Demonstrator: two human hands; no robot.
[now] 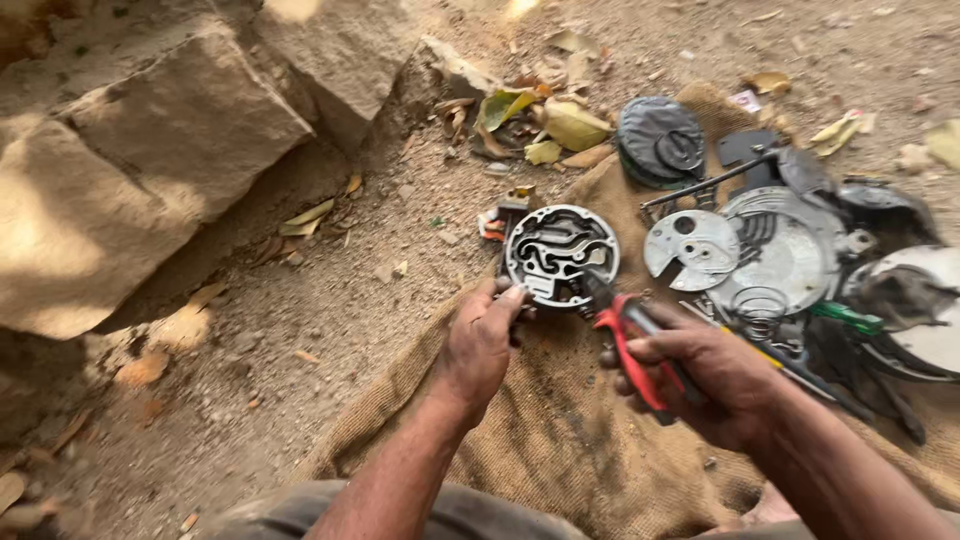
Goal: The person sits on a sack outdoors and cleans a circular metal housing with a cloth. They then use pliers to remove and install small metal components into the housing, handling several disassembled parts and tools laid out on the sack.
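The round metal plate (560, 253) is steadied at its near edge by the left hand (482, 345); red-handled pliers (628, 340), clenched in the right hand (700, 380), are nosed against its right rim. Firmer bracing seems called for.

The pliers' (630, 340) nose is disappearing behind the round metal plate (560, 255), so what it is gripping is staying hidden; the right hand (700, 375) is covering most of the red handles. The pale dish (925, 300) is running off the right edge, and motion blur is smearing the heaped parts (790, 250)
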